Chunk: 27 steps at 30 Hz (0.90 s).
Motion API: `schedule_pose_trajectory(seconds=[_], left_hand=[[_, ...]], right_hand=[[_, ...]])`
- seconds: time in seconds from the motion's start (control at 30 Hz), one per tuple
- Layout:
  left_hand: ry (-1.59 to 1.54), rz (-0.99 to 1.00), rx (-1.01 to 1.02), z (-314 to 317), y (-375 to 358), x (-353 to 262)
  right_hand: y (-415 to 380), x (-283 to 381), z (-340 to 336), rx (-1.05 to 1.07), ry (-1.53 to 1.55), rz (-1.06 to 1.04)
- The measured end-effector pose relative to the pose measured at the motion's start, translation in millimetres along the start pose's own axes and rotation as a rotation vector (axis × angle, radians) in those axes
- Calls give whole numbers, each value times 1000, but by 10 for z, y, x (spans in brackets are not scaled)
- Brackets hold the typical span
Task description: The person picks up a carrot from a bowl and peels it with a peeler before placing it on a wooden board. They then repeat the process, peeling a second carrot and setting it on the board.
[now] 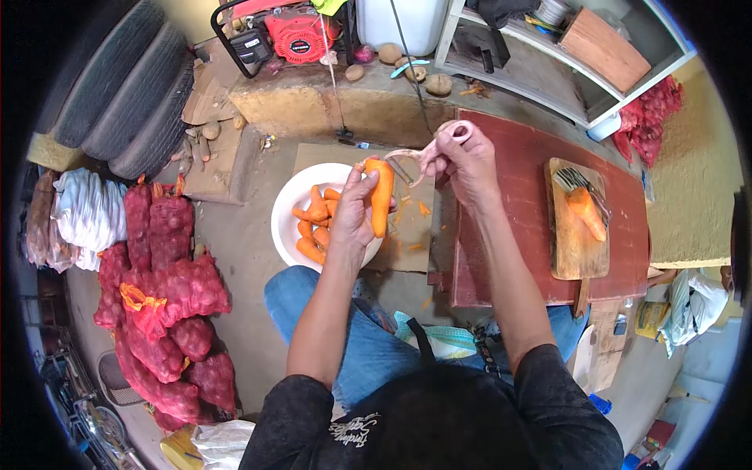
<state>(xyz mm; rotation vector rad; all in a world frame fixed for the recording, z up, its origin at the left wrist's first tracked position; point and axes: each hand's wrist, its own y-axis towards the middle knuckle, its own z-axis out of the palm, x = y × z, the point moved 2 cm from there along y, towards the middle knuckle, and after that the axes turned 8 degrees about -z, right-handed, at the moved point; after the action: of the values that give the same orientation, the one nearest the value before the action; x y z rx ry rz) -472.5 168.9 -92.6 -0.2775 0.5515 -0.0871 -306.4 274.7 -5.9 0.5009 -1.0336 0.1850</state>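
Observation:
My left hand [354,213] is wrapped around a peeled orange carrot [381,197], held upright over the edge of a white basin [283,205]. Several more peeled carrots [312,249] lie inside that basin. In my right hand [468,166] is a pale pink peeler [429,154], its handle loop gripped between thumb and fingers. The peeler's blade end points left, close beside the carrot's upper part. Orange peel scraps [424,209] are scattered on the cardboard [403,249] below my hands.
A reddish-brown table [501,227] at right bears a wooden chopping board [581,258] with a carrot [586,213] and a dark grater-like tool [576,178]. Red mesh sacks [168,290] pile up at left, near stacked tyres [129,78]. A red generator [301,39] and potatoes [438,84] stand behind.

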Motion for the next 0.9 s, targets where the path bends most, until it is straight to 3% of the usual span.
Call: schedule_pose_trajectory(seconds=[0.17,0.33,0.43,0.53,0.67,0.8,0.9], left_hand=[[-90,-17,-66,60,30,-23],[-59,-19,26,-41,15,-2],[-65,-37,-25,-70,28,19],[-159,-75,-105,-221,180,53],[-202,-49,-222,-104,87,-35],[-243,-104,-176,-112,69,-32],[-169,-149,-119,-97,69,5]], right_hand=[[-241,-103,122,254,-73,291],[-26,-51,-202,-60,119,5],[-108,93,-115,7,29,70],[-433,-13,26,191,-99,266],[-622,-94,-113,-84,169,194],[-730,-123,-119,92,37,326],[-587,-177,-140,-61,119,172]])
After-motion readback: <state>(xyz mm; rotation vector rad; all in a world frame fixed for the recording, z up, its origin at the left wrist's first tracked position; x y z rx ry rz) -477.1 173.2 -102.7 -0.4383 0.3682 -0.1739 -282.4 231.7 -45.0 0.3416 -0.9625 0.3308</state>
